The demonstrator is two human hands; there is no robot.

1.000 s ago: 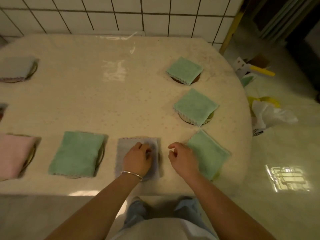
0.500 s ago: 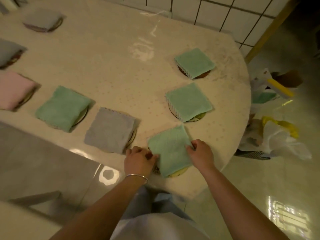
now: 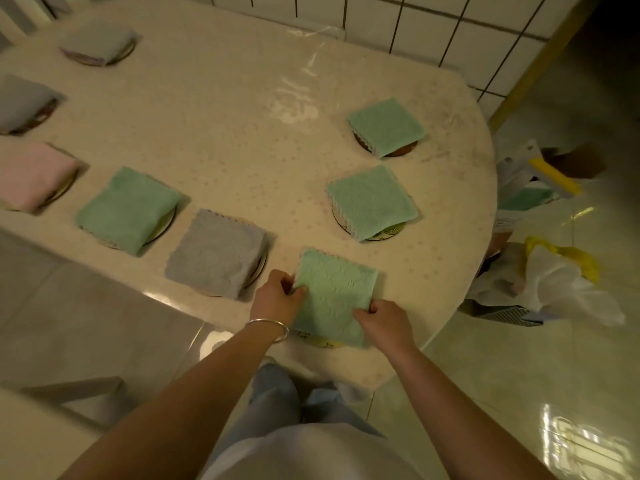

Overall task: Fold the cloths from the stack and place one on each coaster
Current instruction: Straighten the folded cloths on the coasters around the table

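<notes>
Both hands are pinching the nearest green cloth (image 3: 334,294) at the table's (image 3: 225,109) near edge. The left hand (image 3: 277,299) is gripping the cloth's left edge between thumb and fingers; the right hand (image 3: 382,323) is clamping its near right corner. The folded cloth is lying flat between the two grips, spreading away from them, over a yellow coaster (image 3: 323,342) peeking out just below. Left of the left hand, a grey cloth (image 3: 216,254) is resting on another coaster.
</notes>
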